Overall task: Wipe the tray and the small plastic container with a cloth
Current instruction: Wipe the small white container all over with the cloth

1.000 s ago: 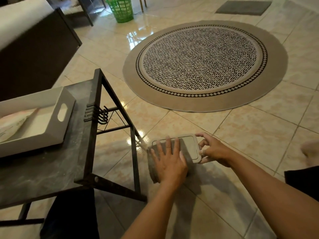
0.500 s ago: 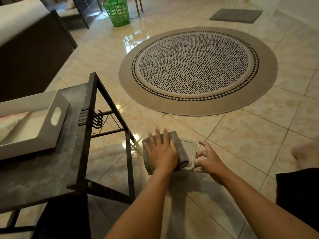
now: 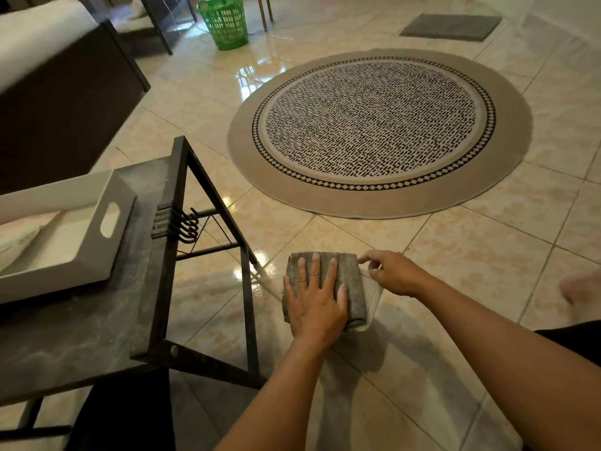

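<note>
Grey folded cloth (image 3: 349, 281) lies over a small plastic container (image 3: 374, 296) on the tiled floor (image 3: 455, 255), just beside the right-hand legs of a dark marble-topped table (image 3: 81, 336). Only a pale strip of the container shows, along the cloth's right edge and near corner; the rest is covered.

Left hand (image 3: 313, 301): palm down and flat on the cloth, fingers (image 3: 314, 266) extended and slightly spread, thumb along the right side. It presses rather than grasps; nothing is enclosed in it.

Right hand (image 3: 395, 275): at the far right corner of the cloth, fingers curled inward with thumb and fingertips brought close together. They touch the cloth's edge or the container's rim there; which of the two cannot be told, nor whether they pinch it.

White tray (image 3: 74, 229), rectangular with raised walls and a cut-out handle slot in its right-hand wall, rests on the table top toward the left edge, well apart from both hands. Four dark hooks (image 3: 185, 224) hang at the table's right edge.

Beyond the hands a round patterned rug (image 3: 380, 131) lies on the floor; a green basket (image 3: 224, 22) and a grey mat (image 3: 450, 27) sit at the far side of the room.
</note>
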